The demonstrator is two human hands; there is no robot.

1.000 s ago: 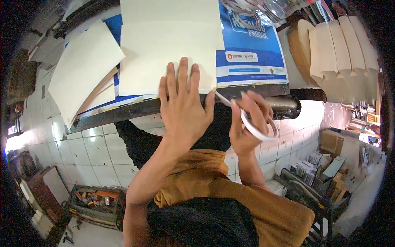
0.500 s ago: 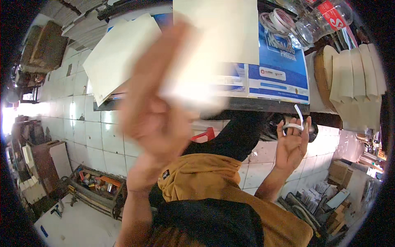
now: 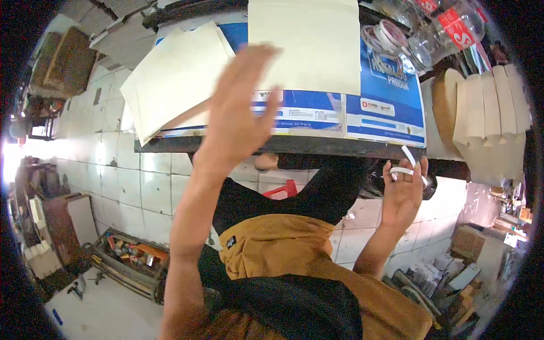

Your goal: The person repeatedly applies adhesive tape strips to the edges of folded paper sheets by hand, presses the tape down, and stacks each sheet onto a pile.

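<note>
My left hand (image 3: 241, 116) is over the near edge of the table, its fingers stretched out and thumb apart, with nothing visible in it. Beyond its fingertips lies a large cream sheet (image 3: 306, 48). To its left are several overlapping cream sheets (image 3: 178, 73), fanned at an angle. In my right hand (image 3: 401, 201), just below the table edge, I hold a narrow roll of white tape (image 3: 401, 171) hooked on the fingers. Its loose tape end (image 3: 408, 155) sticks up toward the table.
Blue printed sheets (image 3: 391, 107) cover the table (image 3: 283, 145). Tape rolls (image 3: 388, 37) and clear plastic bottles (image 3: 447, 37) with red labels stand at the far right. Folded cream stacks (image 3: 487, 107) sit on the right. A tool tray (image 3: 133, 249) is at the lower left.
My left hand was a fast blur with a bright white shape beside it; now it is sharper, a little lower and right, and that white shape is gone. My right hand barely moved.
</note>
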